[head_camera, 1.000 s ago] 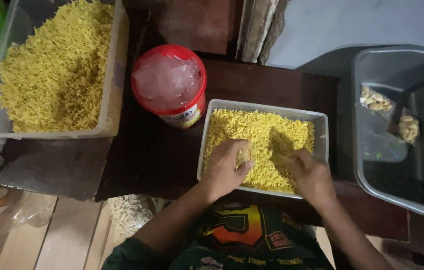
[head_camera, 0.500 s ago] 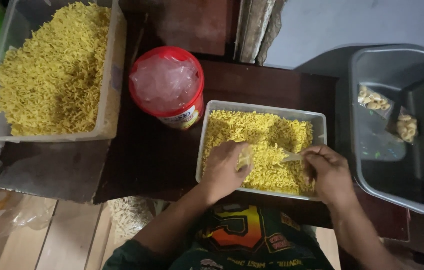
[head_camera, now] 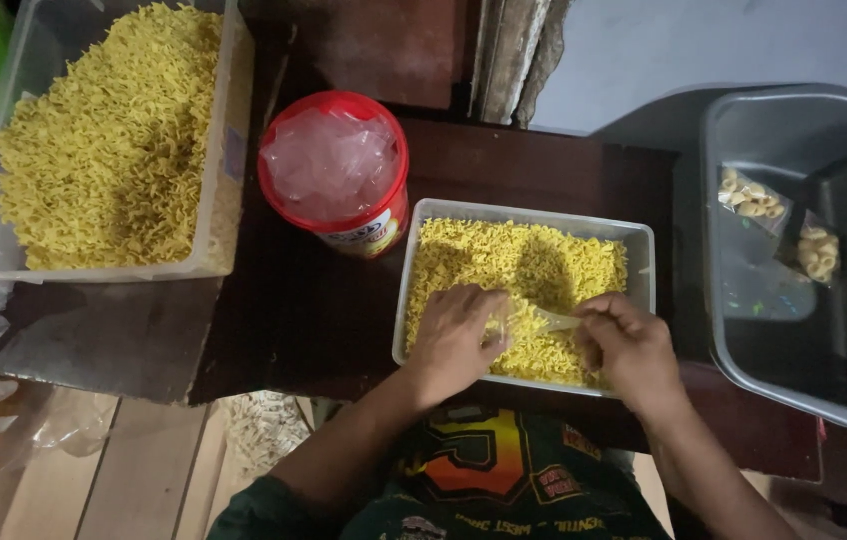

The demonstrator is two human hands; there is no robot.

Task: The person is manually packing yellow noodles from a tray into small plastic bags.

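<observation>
Fingers [head_camera: 612, 318] of the right hand [head_camera: 629, 350] pinching a spoon [head_camera: 556, 321] (left hand [head_camera: 456, 340] curled, knuckles up) over yellow noodles [head_camera: 514, 270].

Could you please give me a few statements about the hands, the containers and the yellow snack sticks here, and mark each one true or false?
1. Both the left hand and the right hand are over the small clear tray of yellow snack sticks. True.
2. The red tub stands to the right of the small clear tray. False: it stands to its left, between that tray and the large clear bin.
3. The large clear bin is empty. False: it is heaped with yellow sticks.
4. The grey tub holds small sealed bags of snacks. True.
5. The red tub contains clear plastic bags. True.
</observation>
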